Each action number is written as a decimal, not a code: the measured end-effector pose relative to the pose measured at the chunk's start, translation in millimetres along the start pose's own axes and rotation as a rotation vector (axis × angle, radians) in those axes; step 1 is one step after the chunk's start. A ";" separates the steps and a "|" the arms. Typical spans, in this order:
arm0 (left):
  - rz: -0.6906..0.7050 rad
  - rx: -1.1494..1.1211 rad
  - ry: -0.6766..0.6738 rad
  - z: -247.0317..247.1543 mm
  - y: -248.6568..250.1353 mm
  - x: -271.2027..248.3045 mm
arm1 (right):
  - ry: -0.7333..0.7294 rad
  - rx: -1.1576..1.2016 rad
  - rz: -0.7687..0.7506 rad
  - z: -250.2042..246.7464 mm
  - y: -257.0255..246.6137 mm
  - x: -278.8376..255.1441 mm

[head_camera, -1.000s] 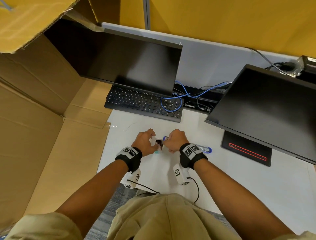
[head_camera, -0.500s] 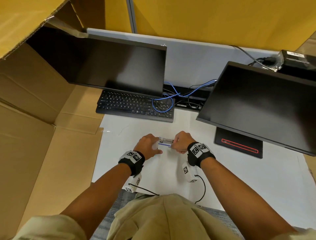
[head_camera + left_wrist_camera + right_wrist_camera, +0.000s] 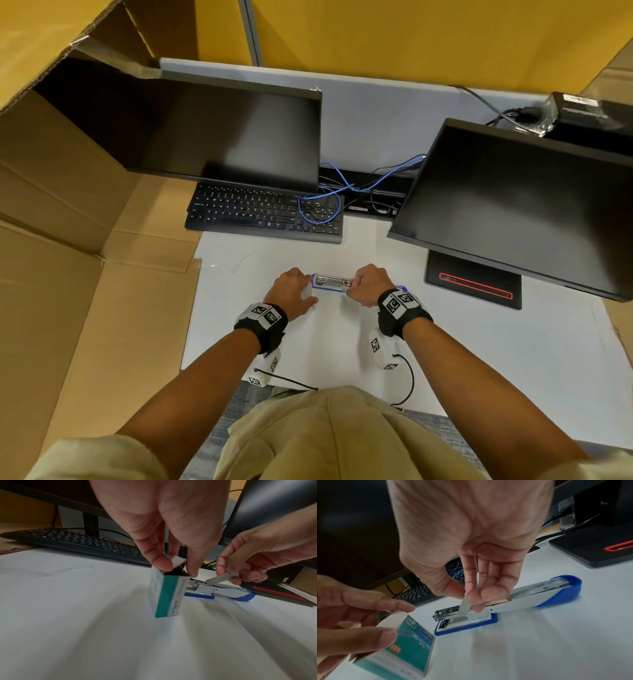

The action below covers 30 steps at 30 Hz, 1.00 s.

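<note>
The right hand (image 3: 371,286) pinches a short strip of staples (image 3: 464,607) between thumb and fingertips, clamped on its upper end. The strip is tilted, and its lower end meets the bare metal channel at the front of the stapler (image 3: 522,601). Whether it is seated in the channel cannot be told. The stapler, blue at its base and rear and pale grey along the body, lies flat on the white desk (image 3: 479,359). It sits about midway between the far and near edges and nearer the left edge than the right.

The left hand (image 3: 291,294) grips the top of a teal and white staple box (image 3: 164,595) marked "MAX" and "No.35". Thumb and fingers are closed on its raised flap. The box stands on end on the desk with its top open, just beside the stapler's front end.

Along the far edge lies a black keyboard (image 3: 263,216) with a loop of blue cable (image 3: 318,205) across its right end. A dark monitor (image 3: 205,137) hangs over it. A second dark monitor (image 3: 513,205) stands toward the right edge on a black base with a red line (image 3: 472,284). An opened cardboard box (image 3: 51,274) lies against the desk's left edge.
</note>
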<state>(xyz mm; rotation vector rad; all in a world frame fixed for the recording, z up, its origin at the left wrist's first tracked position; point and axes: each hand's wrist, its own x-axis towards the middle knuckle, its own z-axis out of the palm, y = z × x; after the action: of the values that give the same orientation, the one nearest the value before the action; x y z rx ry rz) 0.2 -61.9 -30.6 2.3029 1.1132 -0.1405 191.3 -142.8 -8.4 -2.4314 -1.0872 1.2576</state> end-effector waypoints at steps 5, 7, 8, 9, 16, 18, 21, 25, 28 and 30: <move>0.026 0.008 0.036 0.8 -0.3 -2.7 | 0.044 0.022 -0.038 -1.4 3.7 4.2; 0.024 0.002 0.064 1.8 -0.4 -4.7 | 0.061 0.026 -0.046 -0.7 6.4 5.9; 0.017 -0.003 0.077 2.2 -0.1 -5.6 | 0.070 0.023 -0.050 0.0 7.7 6.8; 0.007 -0.009 0.087 2.7 -0.1 -6.4 | 0.078 0.016 -0.055 0.8 8.7 7.5; 0.002 -0.006 0.122 3.7 -0.8 -9.8 | 0.100 0.015 -0.083 6.8 13.8 12.8; 0.005 -0.008 0.110 4.6 -1.7 -10.0 | 0.103 0.011 -0.090 7.7 16.0 14.3; -0.011 0.016 0.057 6.4 -3.0 -8.8 | 0.124 0.023 -0.096 9.8 19.7 16.7; -0.014 0.128 -0.028 8.7 -1.4 -4.9 | 0.171 0.052 -0.105 11.2 22.4 18.7; -0.001 0.168 -0.045 8.7 1.7 -3.4 | 0.221 0.055 -0.127 10.9 24.1 20.8; 0.031 0.155 -0.023 9.4 0.3 -3.9 | 0.246 0.053 -0.131 9.7 25.9 21.7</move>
<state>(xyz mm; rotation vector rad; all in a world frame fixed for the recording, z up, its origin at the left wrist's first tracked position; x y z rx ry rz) -0.7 -69.8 -37.0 2.4473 1.0891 -0.2484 205.3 -147.8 -40.2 -2.3563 -1.1065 0.9078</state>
